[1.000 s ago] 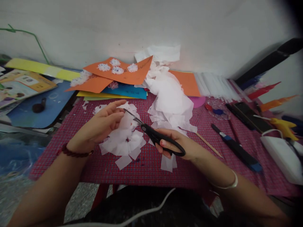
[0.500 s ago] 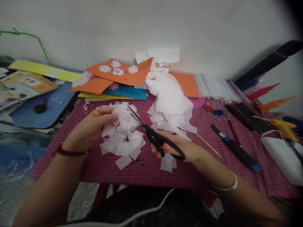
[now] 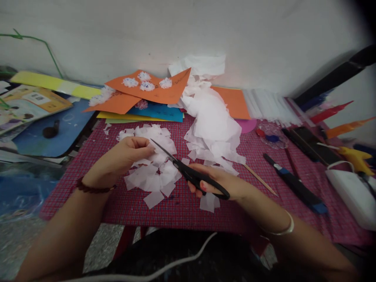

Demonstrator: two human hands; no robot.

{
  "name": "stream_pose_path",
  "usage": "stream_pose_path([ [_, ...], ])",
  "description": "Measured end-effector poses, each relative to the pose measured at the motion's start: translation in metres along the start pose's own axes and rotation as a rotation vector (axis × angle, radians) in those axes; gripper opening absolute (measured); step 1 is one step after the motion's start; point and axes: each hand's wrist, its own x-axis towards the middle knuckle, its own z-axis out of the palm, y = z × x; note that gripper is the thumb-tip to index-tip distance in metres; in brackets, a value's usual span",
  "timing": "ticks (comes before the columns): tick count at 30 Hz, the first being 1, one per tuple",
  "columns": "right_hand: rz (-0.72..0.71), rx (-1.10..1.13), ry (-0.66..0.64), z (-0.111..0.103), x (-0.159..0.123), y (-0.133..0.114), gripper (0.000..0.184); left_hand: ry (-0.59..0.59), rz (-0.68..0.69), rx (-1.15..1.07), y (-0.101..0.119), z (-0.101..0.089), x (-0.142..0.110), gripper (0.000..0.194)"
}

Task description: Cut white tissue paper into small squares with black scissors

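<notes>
Black-handled scissors (image 3: pixel 188 172) are gripped in my right hand (image 3: pixel 221 180), blades pointing up and left with their tips near my left fingers. The blades look closed together. My left hand (image 3: pixel 126 156) pinches a piece of thin white paper (image 3: pixel 160 156), partly hidden by the fingers and the blades. Under and around it lies a loose pile of small cut white paper pieces (image 3: pixel 149 178) on the red checked tablecloth (image 3: pixel 132 211). A larger heap of white paper sheets (image 3: pixel 211 121) rises behind my right hand. One small white piece (image 3: pixel 209 202) lies below that hand.
Orange cards (image 3: pixel 158 94) with white fluffy dots lie at the back against the wall. To the right are a wooden stick (image 3: pixel 260 180), a dark cutter (image 3: pixel 293 188), a yellow glue gun (image 3: pixel 357 158) and a white mask (image 3: pixel 352 192). A booklet (image 3: pixel 32 105) lies on the left.
The scissor blades have closed from slightly apart. My left hand has shifted a little to the right, nearer the blades.
</notes>
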Motion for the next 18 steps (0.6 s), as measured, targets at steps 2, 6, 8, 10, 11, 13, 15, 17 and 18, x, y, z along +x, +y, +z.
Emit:
stream_pose_path([
  [2, 0.009, -0.015, 0.018, 0.0, 0.001, 0.002, 0.074, -0.019, 0.006, -0.01, -0.001, 0.001, 0.0, 0.021],
  [6, -0.02, 0.137, 0.059, -0.002, 0.0, 0.009, 0.07, 0.024, -0.003, -0.1, 0.001, -0.003, -0.001, 0.021],
  [8, -0.02, 0.337, 0.078, -0.002, -0.001, 0.015, 0.069, 0.108, 0.053, -0.182, 0.002, -0.007, -0.001, 0.021],
  [10, 0.027, 0.476, 0.076, -0.001, -0.002, 0.02, 0.069, 0.167, 0.134, -0.249, 0.003, -0.011, 0.0, 0.02],
  [11, 0.059, 0.5, 0.065, 0.0, -0.002, 0.023, 0.069, 0.167, 0.163, -0.272, 0.002, -0.012, 0.001, 0.019],
  [13, 0.1, 0.486, 0.046, 0.002, -0.002, 0.027, 0.067, 0.114, 0.199, -0.301, 0.0, -0.011, 0.003, 0.017],
  [15, 0.112, 0.464, 0.052, 0.003, -0.002, 0.028, 0.067, 0.031, 0.218, -0.306, -0.003, -0.009, 0.003, 0.014],
  [17, 0.097, 0.439, 0.068, 0.004, -0.003, 0.028, 0.067, -0.026, 0.23, -0.284, -0.005, -0.005, 0.003, 0.015],
  [18, 0.083, 0.421, 0.072, 0.004, -0.003, 0.028, 0.067, -0.03, 0.228, -0.271, -0.005, -0.004, 0.002, 0.016],
])
